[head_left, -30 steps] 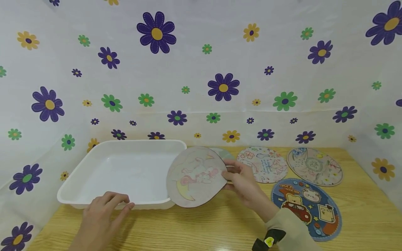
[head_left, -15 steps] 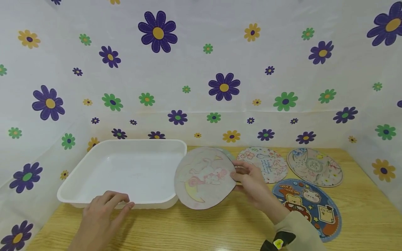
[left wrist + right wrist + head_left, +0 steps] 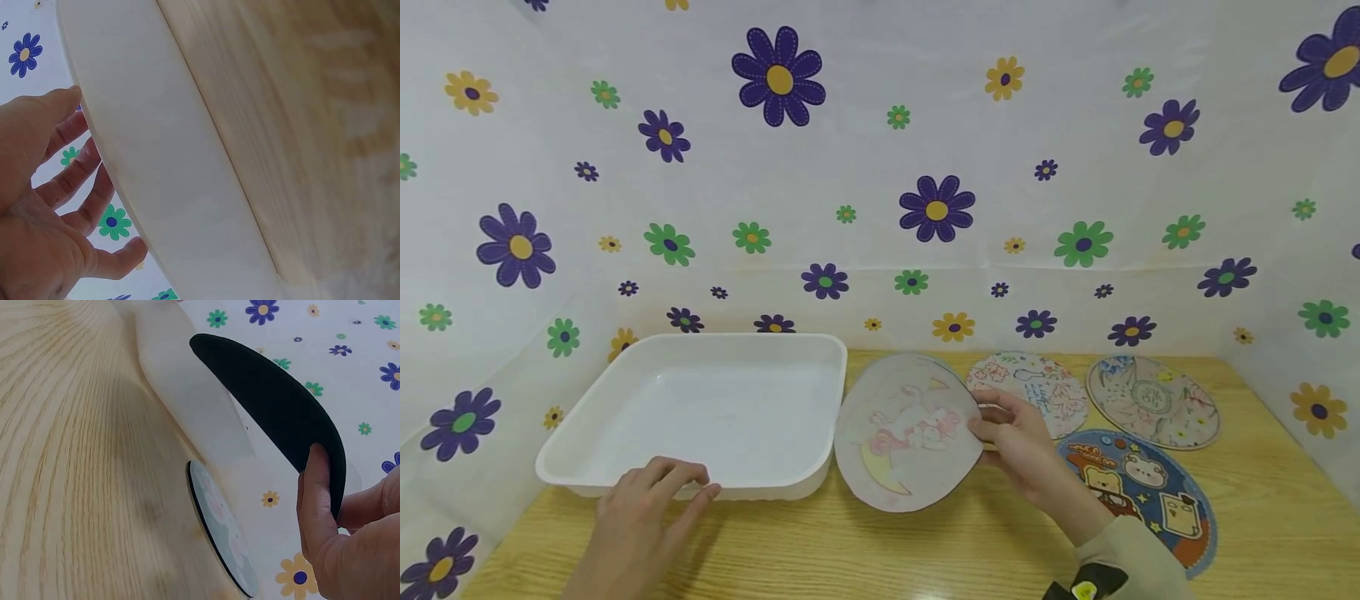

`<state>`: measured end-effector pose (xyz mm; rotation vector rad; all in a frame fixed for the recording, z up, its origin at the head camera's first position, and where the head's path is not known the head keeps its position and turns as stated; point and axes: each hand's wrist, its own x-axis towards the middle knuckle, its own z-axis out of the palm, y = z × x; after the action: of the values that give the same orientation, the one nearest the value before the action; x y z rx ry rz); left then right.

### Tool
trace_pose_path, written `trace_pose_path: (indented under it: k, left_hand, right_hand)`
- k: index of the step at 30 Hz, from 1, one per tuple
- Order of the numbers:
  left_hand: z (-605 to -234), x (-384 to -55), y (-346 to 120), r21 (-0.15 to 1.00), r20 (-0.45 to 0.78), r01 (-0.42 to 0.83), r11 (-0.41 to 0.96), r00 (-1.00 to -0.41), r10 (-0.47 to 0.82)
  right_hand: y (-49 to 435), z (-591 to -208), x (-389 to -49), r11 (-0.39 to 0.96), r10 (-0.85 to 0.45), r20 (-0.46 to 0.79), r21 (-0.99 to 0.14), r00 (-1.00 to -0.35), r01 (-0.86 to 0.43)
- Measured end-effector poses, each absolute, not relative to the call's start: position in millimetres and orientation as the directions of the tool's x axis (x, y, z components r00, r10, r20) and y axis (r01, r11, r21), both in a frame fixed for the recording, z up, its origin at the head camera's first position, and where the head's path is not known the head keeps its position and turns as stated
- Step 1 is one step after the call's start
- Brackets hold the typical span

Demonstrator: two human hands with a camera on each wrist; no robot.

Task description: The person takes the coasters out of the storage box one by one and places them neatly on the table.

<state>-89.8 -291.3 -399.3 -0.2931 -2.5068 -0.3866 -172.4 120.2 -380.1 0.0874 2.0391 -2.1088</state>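
My right hand [image 3: 1018,442] pinches the right edge of a round pale mat [image 3: 898,479] printed with a pink-maned unicorn and yellow moon. It is tilted above the table just right of the white tray [image 3: 685,485]; its black underside shows in the right wrist view. My left hand [image 3: 643,512] rests on the tray's near rim with relaxed fingers, and in the left wrist view thumb and fingertips touch that rim. Behind the held mat, a grey-green mat [image 3: 219,519] lies on the table, almost wholly hidden in the head view.
On the right of the wooden table [image 3: 820,558] lie a white floral mat [image 3: 1037,379], a beige floral mat [image 3: 1183,408] and a blue bear-print mat [image 3: 1150,496], partly behind the right forearm. A flower-patterned cloth [image 3: 865,167] walls in the back and sides.
My right hand has drawn the unicorn mat rightward, off its overlap with the tray's right end and over the grey-green mat. The left hand and tray stay put.
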Motion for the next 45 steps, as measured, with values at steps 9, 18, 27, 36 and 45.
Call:
trace_pose_path:
  k: [9, 18, 27, 36, 45]
  left_hand:
    - [-399, -89, -292, 0.207, 0.577, 0.292, 0.934, -0.807, 0.125]
    - [-397, -89, -293, 0.181, 0.605, 0.328, 0.927, -0.78, 0.158]
    - [-398, -89, -293, 0.158, 0.62, 0.334, 0.929, -0.766, 0.17]
    - [-398, -89, -293, 0.171, 0.613, 0.329, 0.929, -0.774, 0.161]
    - [-398, -88, -292, 0.203, 0.584, 0.311, 0.929, -0.8, 0.141]
  right_hand:
    - [132, -384, -169, 0.023, -0.074, -0.191, -0.982, -0.979, 0.19]
    - [141, -388, -166, 0.03, -0.078, -0.196, -0.98, -0.977, 0.194]
    - [148, -393, -164, 0.062, -0.084, -0.221, -0.974, -0.972, 0.216]
    - [162, -401, -162, 0.11, -0.091, -0.252, -0.964, -0.963, 0.242]
    - [171, -404, -159, 0.157, -0.088, -0.273, -0.953, -0.958, 0.258]
